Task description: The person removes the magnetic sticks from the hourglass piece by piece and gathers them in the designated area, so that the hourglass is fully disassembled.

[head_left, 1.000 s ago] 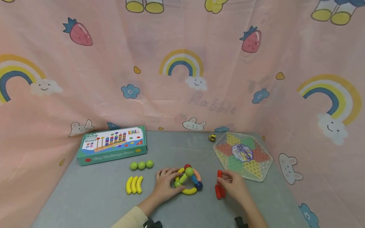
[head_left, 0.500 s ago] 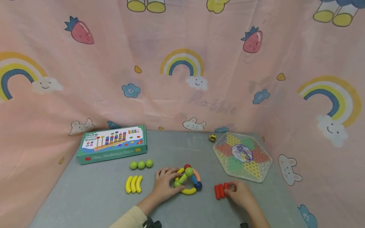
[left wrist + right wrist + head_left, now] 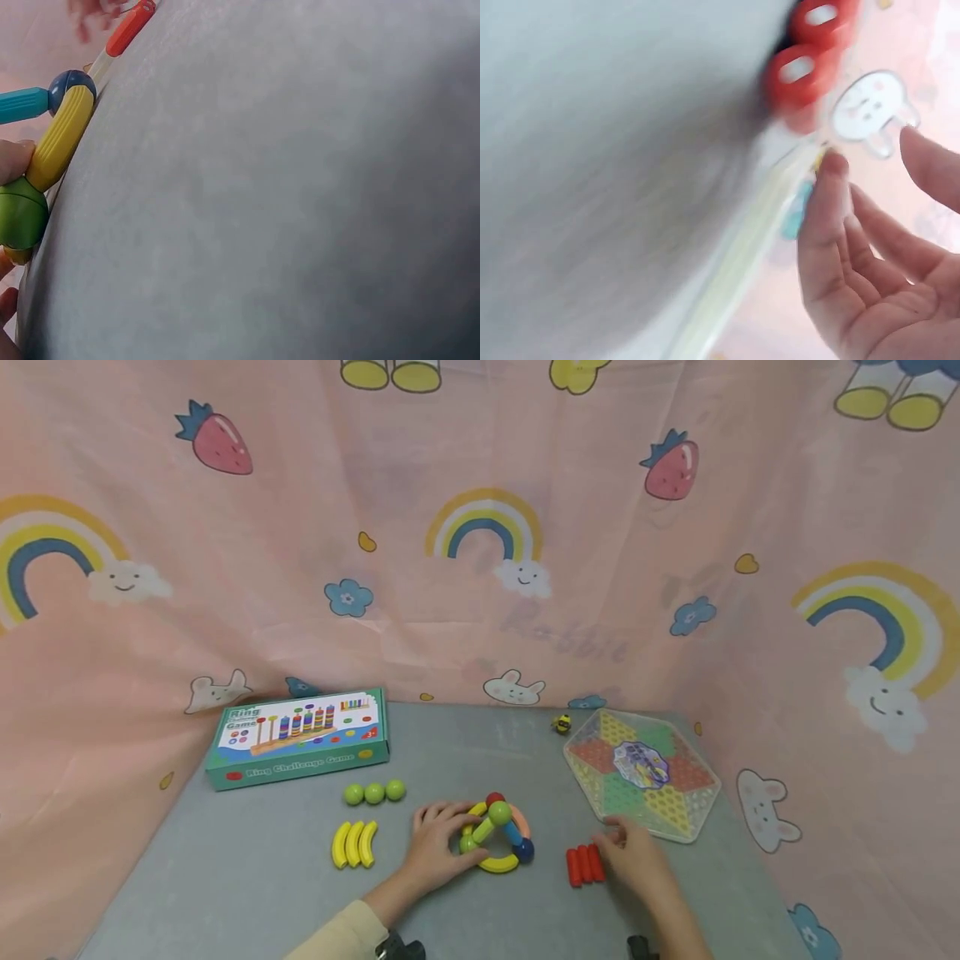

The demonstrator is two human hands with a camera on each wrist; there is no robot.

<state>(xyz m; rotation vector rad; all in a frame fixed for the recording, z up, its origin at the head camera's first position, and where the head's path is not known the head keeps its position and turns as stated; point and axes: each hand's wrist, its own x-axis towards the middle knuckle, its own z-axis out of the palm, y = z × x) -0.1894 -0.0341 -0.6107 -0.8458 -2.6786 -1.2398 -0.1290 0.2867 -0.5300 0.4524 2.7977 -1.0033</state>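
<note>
My left hand (image 3: 438,847) grips the left side of a build of magnetic sticks and balls (image 3: 498,814) on the table. Curved yellow sticks, a blue stick and red, green and dark blue balls make it up. In the left wrist view, the thumb lies against a yellow stick (image 3: 64,139) by a green ball (image 3: 21,214). My right hand (image 3: 637,864) is just right of three straight red sticks (image 3: 585,865), which lie side by side. In the right wrist view, its thumb and fingers are apart, holding nothing, near the blurred red stick ends (image 3: 801,75).
Three green balls (image 3: 374,792) and three curved yellow sticks (image 3: 354,844) lie left of the left hand. Farther back are a green Ring Challenge Game box (image 3: 296,739), a hexagonal game board (image 3: 641,772) and a small bee figure (image 3: 562,723). A printed curtain (image 3: 480,635) hangs behind the table.
My right hand has brought a red stick down beside the other two, let go of it and drawn slightly away to the right. The left hand stays on the build.
</note>
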